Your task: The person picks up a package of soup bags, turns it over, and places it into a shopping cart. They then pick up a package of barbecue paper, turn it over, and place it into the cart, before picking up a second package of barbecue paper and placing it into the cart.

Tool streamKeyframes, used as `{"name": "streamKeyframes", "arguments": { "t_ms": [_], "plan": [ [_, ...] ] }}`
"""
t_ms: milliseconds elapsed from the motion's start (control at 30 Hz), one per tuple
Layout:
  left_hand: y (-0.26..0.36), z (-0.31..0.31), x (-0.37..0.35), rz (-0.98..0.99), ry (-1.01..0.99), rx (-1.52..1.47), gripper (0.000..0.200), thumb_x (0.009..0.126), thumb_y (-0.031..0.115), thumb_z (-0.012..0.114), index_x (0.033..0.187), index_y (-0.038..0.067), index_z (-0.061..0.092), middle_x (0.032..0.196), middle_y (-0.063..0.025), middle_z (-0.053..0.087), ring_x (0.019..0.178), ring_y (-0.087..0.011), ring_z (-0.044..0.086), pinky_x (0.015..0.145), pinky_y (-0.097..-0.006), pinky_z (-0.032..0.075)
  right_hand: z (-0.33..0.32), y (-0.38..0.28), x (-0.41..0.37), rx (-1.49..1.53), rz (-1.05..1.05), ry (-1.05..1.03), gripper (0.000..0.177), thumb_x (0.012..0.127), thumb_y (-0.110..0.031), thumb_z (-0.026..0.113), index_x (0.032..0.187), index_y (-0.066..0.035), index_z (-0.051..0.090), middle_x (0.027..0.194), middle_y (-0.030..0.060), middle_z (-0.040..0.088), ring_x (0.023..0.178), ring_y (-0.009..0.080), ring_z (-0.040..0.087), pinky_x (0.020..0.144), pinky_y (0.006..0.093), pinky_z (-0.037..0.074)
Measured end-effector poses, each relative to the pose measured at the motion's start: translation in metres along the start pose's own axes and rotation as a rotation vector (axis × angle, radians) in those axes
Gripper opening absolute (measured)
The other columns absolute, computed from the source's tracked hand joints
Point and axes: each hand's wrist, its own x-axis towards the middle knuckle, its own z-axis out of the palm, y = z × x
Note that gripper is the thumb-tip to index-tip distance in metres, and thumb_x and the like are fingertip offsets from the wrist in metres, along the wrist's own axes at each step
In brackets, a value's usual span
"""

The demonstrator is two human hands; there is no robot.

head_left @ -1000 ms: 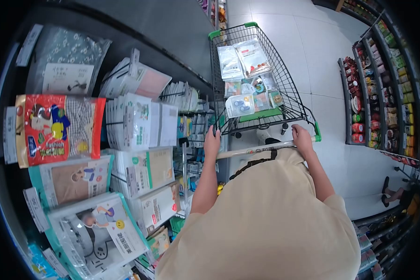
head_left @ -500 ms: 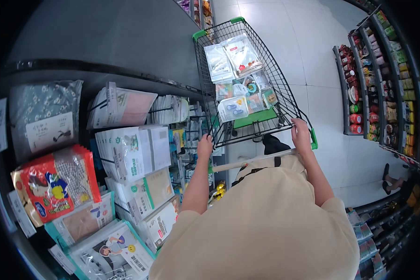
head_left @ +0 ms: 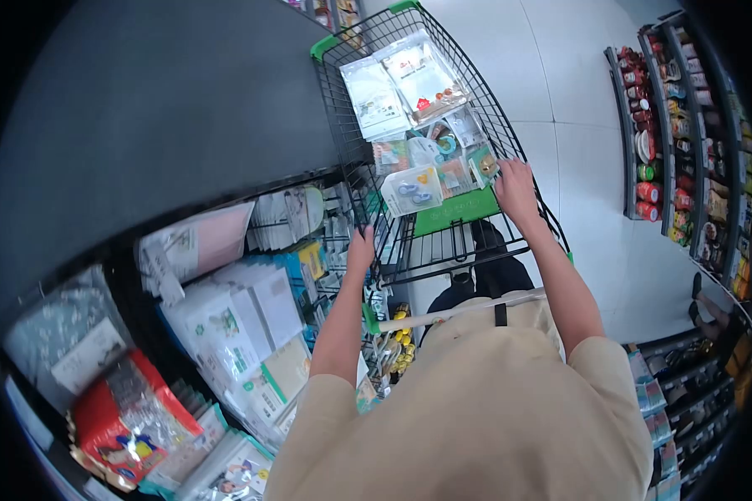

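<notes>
A black wire shopping cart [head_left: 493, 113] with green corner pieces stands in front of me. At its near left rim, my left hand [head_left: 360, 250] is closed on the wire edge. My right hand [head_left: 515, 194] reaches over the cart's right side, with curled fingers at the edge of a small green packet [head_left: 483, 165]. Beside that packet lie a clear pack with blue items [head_left: 413, 191], a small orange-and-white packet [head_left: 454, 177] and a pack with a teal ring [head_left: 446, 144]. Large flat clear packages [head_left: 422, 77] lie farther forward in the basket.
Shelves on my left hold hanging flat packages [head_left: 217, 321] and a red bag [head_left: 134, 422]. A grey panel [head_left: 184, 108] rises beside the cart. Across the tiled floor [head_left: 589, 175], shelves of jars and packets [head_left: 647, 142] stand to the right. Another person's legs [head_left: 706, 305] show at far right.
My right hand has left the cart's near right rim and moved forward to the small green packet. My left hand stays on the left rim. The view has shifted, with the cart appearing higher.
</notes>
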Motion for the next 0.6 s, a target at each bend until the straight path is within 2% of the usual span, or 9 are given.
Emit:
{"name": "streamKeyframes", "arguments": {
  "t_ms": [167,200,300,333,367,433,500,567,600],
  "plan": [
    [0.032,-0.004,0.057,0.067,0.235,-0.162,0.052,0.099,0.046,0.043,0.12,0.0,0.053,0.098,-0.0279,0.066,0.096,-0.0475,0.061,0.082,-0.0519,0.047,0.019,-0.012,0.046,0.324,0.098,-0.026,0.032,0.082,-0.005,0.056,0.114,0.002,0.06,0.112,0.0198,0.062,0.113,0.0364,0.055,0.101,0.0454,0.041],
    [0.036,0.0,0.066,0.016,0.277,-0.137,0.042,0.1,0.036,0.048,0.117,-0.001,0.055,0.091,-0.0174,0.069,0.083,-0.0314,0.069,0.076,-0.0414,0.052,0.027,-0.013,0.052,0.35,0.166,-0.031,0.03,0.086,-0.008,0.056,0.114,0.003,0.061,0.11,0.0205,0.064,0.103,0.0339,0.062,0.093,0.0401,0.048],
    [0.034,0.007,0.069,0.04,0.349,-0.151,0.035,0.101,0.03,0.048,0.116,0.0,0.054,0.087,-0.0134,0.069,0.076,-0.0237,0.07,0.069,-0.0376,0.054,0.069,-0.002,0.071,0.716,0.447,-0.179,0.033,0.089,-0.013,0.056,0.118,0.003,0.06,0.11,0.0187,0.066,0.096,0.028,0.066,0.084,0.0371,0.051],
    [0.051,-0.004,0.061,-0.015,0.27,-0.298,0.035,0.101,0.03,0.046,0.12,0.001,0.053,0.09,-0.022,0.069,0.084,-0.0401,0.067,0.073,-0.0481,0.05,0.095,0.009,0.076,0.888,0.566,-0.214,0.034,0.091,-0.016,0.057,0.118,0.004,0.059,0.106,0.0149,0.067,0.091,0.0239,0.068,0.079,0.0333,0.053],
    [0.053,-0.003,0.061,-0.036,0.268,-0.299,0.035,0.101,0.03,0.046,0.12,0.001,0.053,0.09,-0.022,0.069,0.084,-0.0401,0.067,0.073,-0.0481,0.05,0.106,0.01,0.084,0.885,0.569,-0.236,0.034,0.091,-0.016,0.057,0.118,0.004,0.059,0.106,0.0149,0.067,0.091,0.0239,0.068,0.079,0.0333,0.053],
    [0.047,0.001,0.063,-0.017,0.308,-0.26,0.034,0.1,0.028,0.047,0.12,0.001,0.053,0.089,-0.0213,0.069,0.083,-0.0389,0.068,0.072,-0.0485,0.051,0.131,0.008,0.099,1.335,1.005,-0.279,0.032,0.092,-0.017,0.056,0.117,0.004,0.058,0.107,0.0127,0.066,0.094,0.024,0.067,0.08,0.0329,0.054],
    [0.039,0.004,0.064,-0.047,0.305,-0.19,0.034,0.1,0.028,0.047,0.12,0.001,0.052,0.089,-0.0218,0.069,0.083,-0.0393,0.067,0.072,-0.0493,0.051,0.164,0.009,0.116,1.428,1.075,-0.295,0.028,0.093,-0.014,0.056,0.115,0.002,0.056,0.107,0.0116,0.065,0.099,0.0243,0.066,0.079,0.0341,0.054],
    [0.032,0.009,0.067,-0.047,0.304,-0.122,0.031,0.101,0.025,0.048,0.12,0.001,0.053,0.085,-0.0145,0.07,0.074,-0.0233,0.071,0.067,-0.0364,0.054,0.194,0.008,0.137,1.62,1.156,-0.212,0.025,0.092,-0.012,0.057,0.113,0.001,0.055,0.107,0.0119,0.063,0.099,0.0231,0.064,0.078,0.0353,0.055],
    [0.032,0.009,0.066,-0.055,0.291,-0.093,0.031,0.101,0.025,0.047,0.121,0.001,0.052,0.085,-0.0147,0.07,0.075,-0.0234,0.071,0.068,-0.0363,0.054,0.211,0.01,0.145,1.634,1.16,-0.157,0.024,0.092,-0.012,0.057,0.112,0.001,0.055,0.106,0.0118,0.061,0.095,0.024,0.064,0.078,0.0366,0.055]
  ]
}}
